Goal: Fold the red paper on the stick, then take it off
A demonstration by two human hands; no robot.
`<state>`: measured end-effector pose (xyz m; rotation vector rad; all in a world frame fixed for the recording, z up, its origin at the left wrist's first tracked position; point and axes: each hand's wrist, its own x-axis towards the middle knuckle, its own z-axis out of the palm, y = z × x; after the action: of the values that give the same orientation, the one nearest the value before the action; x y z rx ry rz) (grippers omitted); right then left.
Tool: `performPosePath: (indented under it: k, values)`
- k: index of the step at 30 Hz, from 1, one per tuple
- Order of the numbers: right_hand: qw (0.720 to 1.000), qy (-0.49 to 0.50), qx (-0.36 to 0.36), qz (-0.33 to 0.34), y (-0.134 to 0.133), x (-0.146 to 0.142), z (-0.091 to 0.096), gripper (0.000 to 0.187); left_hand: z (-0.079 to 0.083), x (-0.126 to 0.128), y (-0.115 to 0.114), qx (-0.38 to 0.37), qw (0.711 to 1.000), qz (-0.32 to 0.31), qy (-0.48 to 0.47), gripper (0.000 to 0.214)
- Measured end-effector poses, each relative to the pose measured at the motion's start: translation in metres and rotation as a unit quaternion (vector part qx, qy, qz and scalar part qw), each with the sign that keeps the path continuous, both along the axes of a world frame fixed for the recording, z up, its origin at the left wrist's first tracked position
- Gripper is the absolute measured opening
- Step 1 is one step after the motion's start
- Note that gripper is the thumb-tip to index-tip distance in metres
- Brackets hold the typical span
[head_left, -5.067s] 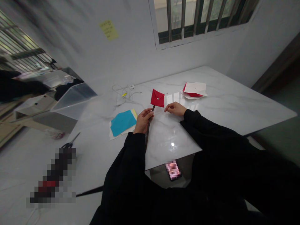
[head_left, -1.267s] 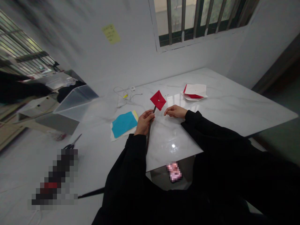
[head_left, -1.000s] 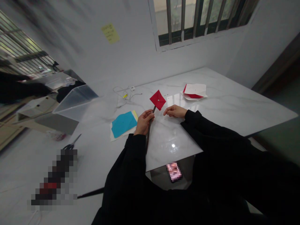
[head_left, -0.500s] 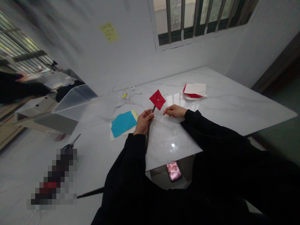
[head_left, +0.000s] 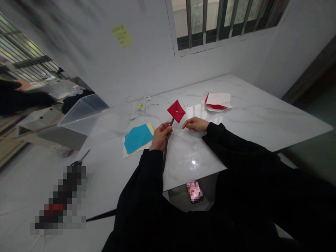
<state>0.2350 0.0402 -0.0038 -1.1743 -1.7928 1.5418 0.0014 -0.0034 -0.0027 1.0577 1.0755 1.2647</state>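
A red paper pinwheel [head_left: 174, 108] with a small shiny pin at its centre sits at the top of a thin brown stick [head_left: 165, 151]. My left hand [head_left: 159, 136] is closed around the stick just below the red paper. The stick's lower end reaches down beside my left sleeve, near the front edge of the table. To the right of the pinwheel, my right hand [head_left: 196, 124] rests low over the white table [head_left: 189, 150]. Its fingers are loosely bent and hold nothing I can see, apart from the pinwheel.
Blue paper [head_left: 139, 138] lies on other sheets to the left. Red and white papers [head_left: 219, 101] are at the back right. A thin cable [head_left: 143, 108] runs near the wall. Scissors [head_left: 81, 160] lie at the left. A phone [head_left: 194, 191] is below the table edge.
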Motion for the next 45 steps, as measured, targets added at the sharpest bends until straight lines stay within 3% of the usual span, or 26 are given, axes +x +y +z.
performPosePath:
  k: [36, 39, 45]
  values:
    - [1.0, 0.001, -0.003, -0.009, -0.002, -0.002, 0.004, 0.02, -0.003, -0.001, 0.003, -0.002, 1.0, -0.003, -0.008, 0.049]
    - [0.998, 0.001, 0.0, -0.067, -0.001, -0.001, 0.004, 0.02, -0.003, -0.001, 0.003, -0.002, 1.0, 0.001, -0.007, 0.049]
    - [0.957, 0.026, 0.043, -0.285, 0.013, 0.008, -0.004, 0.039, -0.001, -0.002, 0.0, -0.01, 1.0, 0.002, 0.004, 0.049]
